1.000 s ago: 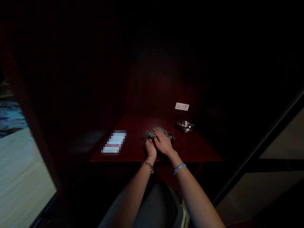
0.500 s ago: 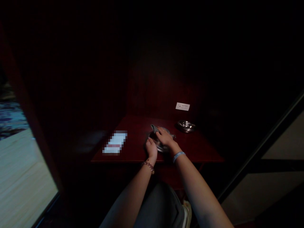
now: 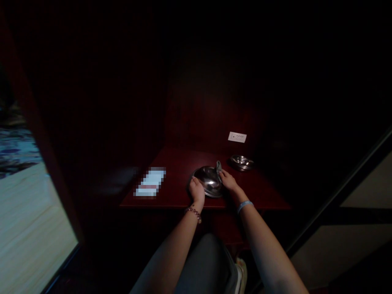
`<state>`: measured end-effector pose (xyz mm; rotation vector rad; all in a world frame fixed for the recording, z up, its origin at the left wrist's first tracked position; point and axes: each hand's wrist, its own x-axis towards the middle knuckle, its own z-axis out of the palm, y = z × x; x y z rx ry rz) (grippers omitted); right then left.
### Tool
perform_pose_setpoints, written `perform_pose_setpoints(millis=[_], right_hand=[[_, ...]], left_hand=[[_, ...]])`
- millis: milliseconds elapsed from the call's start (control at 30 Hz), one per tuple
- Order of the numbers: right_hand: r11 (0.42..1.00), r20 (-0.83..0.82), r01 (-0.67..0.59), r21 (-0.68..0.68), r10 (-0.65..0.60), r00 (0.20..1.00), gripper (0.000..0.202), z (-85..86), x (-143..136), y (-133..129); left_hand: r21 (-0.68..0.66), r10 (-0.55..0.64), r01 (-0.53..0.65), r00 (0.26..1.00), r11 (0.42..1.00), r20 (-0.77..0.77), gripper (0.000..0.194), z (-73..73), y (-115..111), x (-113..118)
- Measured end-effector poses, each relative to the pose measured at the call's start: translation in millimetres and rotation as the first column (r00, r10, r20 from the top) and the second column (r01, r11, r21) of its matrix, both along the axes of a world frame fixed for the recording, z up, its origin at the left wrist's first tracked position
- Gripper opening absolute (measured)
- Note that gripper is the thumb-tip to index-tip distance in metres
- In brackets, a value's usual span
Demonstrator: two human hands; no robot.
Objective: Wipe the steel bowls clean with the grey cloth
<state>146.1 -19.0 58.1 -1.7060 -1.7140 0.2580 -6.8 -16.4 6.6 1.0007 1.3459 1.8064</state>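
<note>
A shiny metal bowl sits on the dark red desk, near its front edge. My left hand grips the bowl's left rim, thumb on top. At the bowl's right side, my right hand holds a grey cloth against the metal. Part of the cloth is hidden beneath the fingers.
Other metal bowls, apparently stacked, stand at the desk's back right. A white socket plate is on the back wall above them. On the left of the desk lies a pale blurred sheet. Dark walls enclose both sides.
My right hand has moved right with the cloth, from over the bowl to its right side, uncovering the bowl's middle. My left hand keeps its hold on the rim.
</note>
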Motion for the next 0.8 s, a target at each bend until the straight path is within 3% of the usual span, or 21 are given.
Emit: perform_pose_setpoints(millis=[233, 467, 600, 700, 767, 800], right_hand=[[0.991, -0.157, 0.136, -0.007, -0.135, 0.978, 0.047, -25.6, 6, -39], [0.987, -0.229, 0.151, 0.053, -0.135, 0.964, 0.048, -43.7, -20, -86], [0.984, -0.497, 0.072, 0.161, 0.018, 0.867, 0.049, -43.7, -30, -105], [0.964, -0.68, 0.133, 0.232, 0.063, 0.73, 0.053, -37.2, -29, -116], [0.929, -0.683, 0.218, 0.299, 0.048, 0.729, 0.053, -31.3, -26, -122], [0.905, -0.633, 0.244, 0.349, 0.036, 0.773, 0.051, -28.4, -25, -124]], left_hand=[[0.001, -0.009, 0.009, 1.0, 1.0, 0.023, 0.039, -1.4, 4, 3], [0.036, -0.005, 0.004, 0.999, 0.999, 0.04, 0.04, -3.5, 6, 3], [0.047, 0.013, -0.015, 0.999, 0.999, 0.048, 0.039, -3.2, 6, 2], [0.051, -0.001, -0.002, 0.998, 0.999, 0.066, 0.037, -3.4, 6, 2], [0.054, -0.014, 0.01, 0.998, 0.998, 0.067, 0.036, -3.6, 6, 2], [0.055, -0.016, 0.012, 0.997, 0.998, 0.069, 0.037, -3.6, 6, 2]])
